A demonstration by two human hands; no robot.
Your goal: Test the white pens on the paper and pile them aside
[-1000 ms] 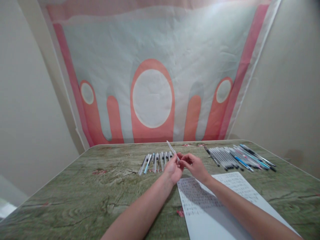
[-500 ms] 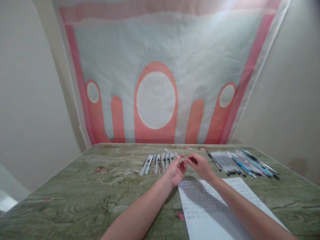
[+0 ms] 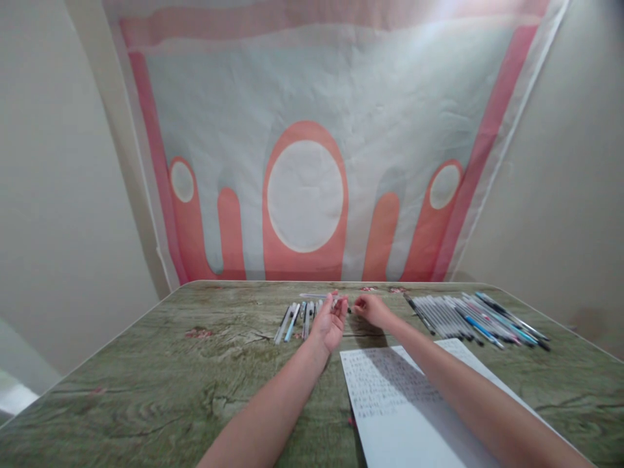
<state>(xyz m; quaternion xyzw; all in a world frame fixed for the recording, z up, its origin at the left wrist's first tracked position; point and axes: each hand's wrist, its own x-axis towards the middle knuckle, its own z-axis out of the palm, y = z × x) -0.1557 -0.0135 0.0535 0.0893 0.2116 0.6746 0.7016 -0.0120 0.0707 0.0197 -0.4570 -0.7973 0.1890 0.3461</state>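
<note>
Basically, it comes down to how the clear pen (image 3: 312, 296) lies against the left hand (image 3: 329, 325): it's off the fingertips on the far-left side, long axis nearly crosswise, roughly parallel to the far edge of the desk (image 3: 146, 390). Near end disappears behind the fingers. Left hand is clearly the nearer one; palm up, fingers loosely curled, can't tell if they grip the pen or just overlap it in view. Right hand (image 3: 373, 310) is just right of the left, a small gap between them, fingertips bunched together; can't tell whether anything is pinched there. Short pen row (image 3: 292, 322) sits left of and partly behind the left hand, its pens pointing away from the person, so the clear pen cuts across their direction. Bigger pen group (image 3: 446, 316) is well off to the right, past the right hand, slanted. Written sheet (image 3: 390, 429) lies nearer the person, under the right forearm, apart from both rows.
</note>
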